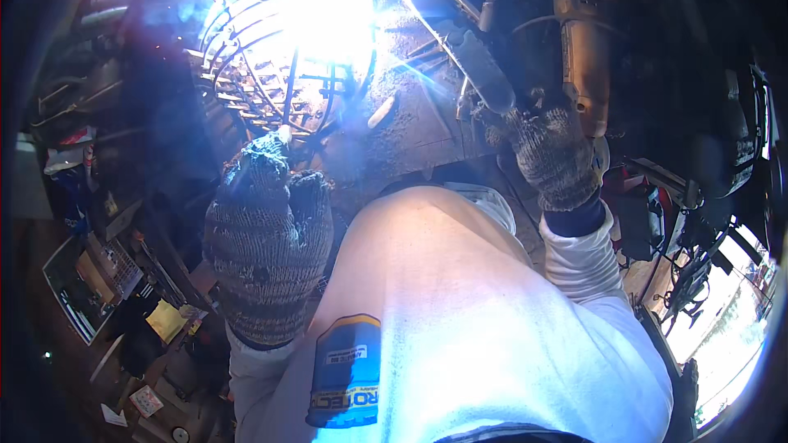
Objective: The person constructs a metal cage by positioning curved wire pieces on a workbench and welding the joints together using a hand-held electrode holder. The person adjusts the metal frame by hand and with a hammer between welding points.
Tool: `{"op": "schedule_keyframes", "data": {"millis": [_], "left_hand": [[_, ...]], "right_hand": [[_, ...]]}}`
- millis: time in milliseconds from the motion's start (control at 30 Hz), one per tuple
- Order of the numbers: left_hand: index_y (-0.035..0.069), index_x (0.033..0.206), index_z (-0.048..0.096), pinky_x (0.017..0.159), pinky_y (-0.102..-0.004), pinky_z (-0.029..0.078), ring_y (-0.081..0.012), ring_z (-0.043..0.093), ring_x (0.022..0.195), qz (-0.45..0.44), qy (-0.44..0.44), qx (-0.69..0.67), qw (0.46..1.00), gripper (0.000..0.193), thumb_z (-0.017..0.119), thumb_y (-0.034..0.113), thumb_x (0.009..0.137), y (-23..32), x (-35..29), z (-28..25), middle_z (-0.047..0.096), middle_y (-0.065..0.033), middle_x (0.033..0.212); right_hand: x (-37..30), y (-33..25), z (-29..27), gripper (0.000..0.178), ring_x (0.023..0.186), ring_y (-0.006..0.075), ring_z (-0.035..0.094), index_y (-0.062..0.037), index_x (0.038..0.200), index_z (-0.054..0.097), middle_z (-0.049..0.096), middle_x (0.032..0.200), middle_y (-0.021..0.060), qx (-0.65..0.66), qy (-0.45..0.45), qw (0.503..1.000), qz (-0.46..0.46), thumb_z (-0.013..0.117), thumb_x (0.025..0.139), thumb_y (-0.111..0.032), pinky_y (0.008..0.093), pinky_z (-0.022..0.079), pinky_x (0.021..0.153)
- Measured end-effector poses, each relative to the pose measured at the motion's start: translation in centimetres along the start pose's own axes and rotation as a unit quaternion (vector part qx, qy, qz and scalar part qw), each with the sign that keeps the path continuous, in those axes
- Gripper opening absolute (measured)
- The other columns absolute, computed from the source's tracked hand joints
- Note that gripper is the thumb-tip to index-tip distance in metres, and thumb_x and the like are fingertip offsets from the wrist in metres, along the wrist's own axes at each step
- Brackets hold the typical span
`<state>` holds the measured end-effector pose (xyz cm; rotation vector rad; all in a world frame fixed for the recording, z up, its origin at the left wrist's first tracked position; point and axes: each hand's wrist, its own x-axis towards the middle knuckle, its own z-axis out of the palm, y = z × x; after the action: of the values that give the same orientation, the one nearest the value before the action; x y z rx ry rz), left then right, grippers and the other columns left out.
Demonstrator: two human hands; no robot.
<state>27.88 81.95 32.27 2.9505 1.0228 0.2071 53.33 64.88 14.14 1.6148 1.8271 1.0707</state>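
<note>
My left hand (pixel 269 242), in a grey striped knit glove with a frayed fingertip, is closed at the near edge of a round metal-bar basket (pixel 238 86). Its fingertips meet the bars there, though the grip is partly hidden. A glaring white welding arc (pixel 327 16) washes out the basket's far right side. To the right, my gloved right hand (pixel 554 156) is closed around the lower end of a long grey-handled tool (pixel 480 70). It looks like a welding electrode holder, slanting up to the left with a brightly lit edge. Its far tip is not clear.
An angle grinder (pixel 584 66) with an orange-brown body lies just beyond my right hand. A small pale stub (pixel 382 111) rests on the dusty work surface (pixel 410 143) beside the basket. Cluttered tools and a yellow piece (pixel 167 321) lie at lower left.
</note>
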Motion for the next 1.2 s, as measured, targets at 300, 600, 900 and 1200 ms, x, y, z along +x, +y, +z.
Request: {"op": "schedule_keyframes", "data": {"millis": [300,600,900,1200], "left_hand": [[0.007,0.126,0.064,0.083,-0.0413,0.056,-0.0306,0.070,0.092,0.000,0.005,0.009,1.000,0.046,0.073,0.017,0.082,0.3,-0.1,-0.1,0.070,-0.0148,0.109],[0.006,0.126,0.064,0.082,-0.0428,0.057,-0.0326,0.070,0.091,0.016,0.003,0.006,1.000,0.047,0.074,0.017,0.081,-0.1,0.3,-0.1,0.070,-0.0162,0.108],[0.006,0.127,0.064,0.081,-0.0426,0.057,-0.0311,0.070,0.091,-0.020,-0.035,-0.022,0.999,0.048,0.074,0.014,0.080,-0.1,0.3,-0.2,0.070,-0.0154,0.108],[0.007,0.124,0.066,0.080,-0.0413,0.057,-0.0297,0.071,0.087,-0.056,-0.046,-0.051,0.996,0.045,0.075,0.013,0.080,0.2,0.3,0.1,0.071,-0.0142,0.101]], "right_hand": [[4.4,7.0,-4.9,0.057,0.106,0.0228,0.067,0.0048,0.141,0.045,0.065,0.122,0.0171,0.870,-0.113,0.330,0.350,0.063,0.095,-0.025,0.0345,0.056,0.089],[4.8,7.0,-5.3,0.067,0.108,0.0241,0.068,0.0056,0.146,0.040,0.066,0.123,0.0203,0.869,-0.100,0.329,0.354,0.065,0.094,-0.029,0.0356,0.056,0.091],[4.2,5.8,-4.5,0.061,0.112,0.0256,0.067,0.0019,0.145,0.045,0.066,0.125,0.0200,0.872,-0.106,0.317,0.357,0.062,0.091,-0.020,0.0348,0.054,0.095],[4.3,5.6,-4.6,0.071,0.078,0.0116,0.062,-0.0007,0.146,0.046,0.069,0.110,0.0117,0.883,-0.083,0.281,0.366,0.067,0.091,-0.040,0.0247,0.051,0.066]]}}
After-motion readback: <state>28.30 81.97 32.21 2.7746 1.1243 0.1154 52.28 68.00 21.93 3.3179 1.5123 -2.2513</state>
